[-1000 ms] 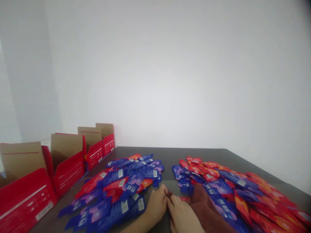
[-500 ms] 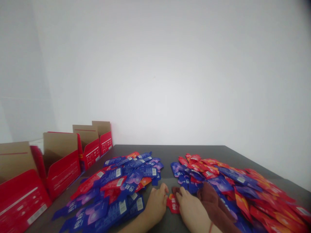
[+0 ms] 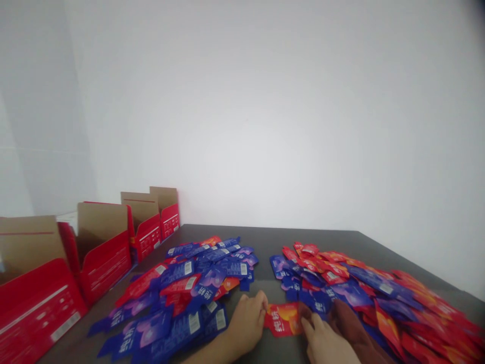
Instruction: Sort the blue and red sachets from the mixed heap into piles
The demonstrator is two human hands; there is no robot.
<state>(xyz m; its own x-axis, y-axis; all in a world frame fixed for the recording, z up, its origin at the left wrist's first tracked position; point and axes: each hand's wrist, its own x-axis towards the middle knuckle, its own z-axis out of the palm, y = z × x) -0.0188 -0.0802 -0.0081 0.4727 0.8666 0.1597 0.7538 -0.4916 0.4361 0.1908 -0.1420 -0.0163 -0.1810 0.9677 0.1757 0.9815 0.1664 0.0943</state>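
Observation:
A red and orange sachet [image 3: 283, 318] is stretched between my two hands low in the middle of the dark table [image 3: 265, 237]. My left hand [image 3: 245, 321] pinches its left end, fingers curled. My right hand [image 3: 326, 341] grips its right end, fingers closed; a brown cloth [image 3: 350, 328] lies against that hand's right side. A heap of mostly blue sachets [image 3: 189, 288] spreads to the left of my hands. A heap of red and blue sachets [image 3: 364, 293] spreads to the right.
Several open red cardboard boxes [image 3: 106, 253] with brown flaps stand in a row along the table's left edge. A plain white wall rises behind the table. A strip of bare tabletop runs between the two heaps.
My hands have drawn apart, and the red sachet now lies stretched out flat between them. My right hand has slid to the right and lower in view.

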